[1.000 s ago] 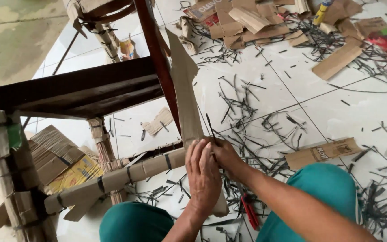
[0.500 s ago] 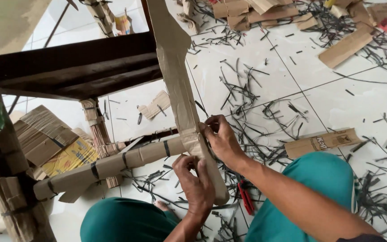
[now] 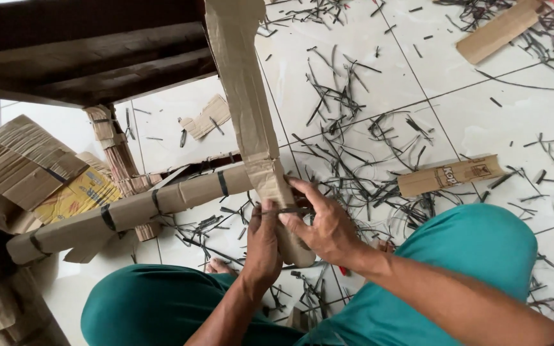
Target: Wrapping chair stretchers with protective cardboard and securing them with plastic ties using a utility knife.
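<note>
Both hands, left hand (image 3: 263, 247) and right hand (image 3: 323, 225), pinched a dark strap (image 3: 288, 210) taut across the cardboard-wrapped leg (image 3: 251, 122); we judged it needed even tension before tying.

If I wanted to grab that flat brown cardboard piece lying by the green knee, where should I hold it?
Probably pinch the flat brown cardboard piece by its two long edges near the middle, coming straight down from above. It lies flat on the white tiled floor, long and narrow, with thin black strap scraps crowding its left end, so the middle looks freest.
</note>
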